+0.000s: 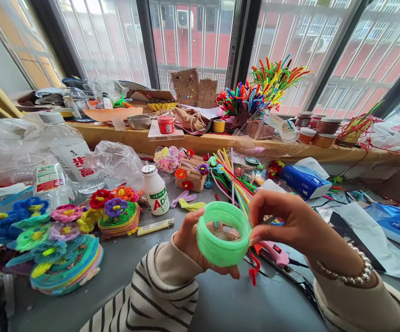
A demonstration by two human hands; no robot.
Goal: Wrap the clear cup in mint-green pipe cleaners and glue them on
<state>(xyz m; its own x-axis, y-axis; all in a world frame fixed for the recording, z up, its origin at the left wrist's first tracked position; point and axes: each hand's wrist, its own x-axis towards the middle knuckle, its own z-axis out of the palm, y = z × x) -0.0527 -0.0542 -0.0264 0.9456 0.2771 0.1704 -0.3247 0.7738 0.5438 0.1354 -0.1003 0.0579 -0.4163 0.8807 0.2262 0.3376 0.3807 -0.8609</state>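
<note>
A green pipe-cleaner ring (223, 233) is held above the grey table (124, 263), clamped in the left hand (189, 240); its rim is pinched by the right hand (290, 221). The coil looks nearly wound. Finished flower coasters (119, 214) lie left, spare pipe cleaners (234, 177) behind.

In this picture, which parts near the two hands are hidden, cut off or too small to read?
- Head view: the left hand is mostly hidden behind the green ring it holds.
- Head view: the pink tool is partly covered by the right hand.
- Head view: small print on the white bottle is too small to read.
- Head view: both sleeves are cut off by the bottom edge.
</note>
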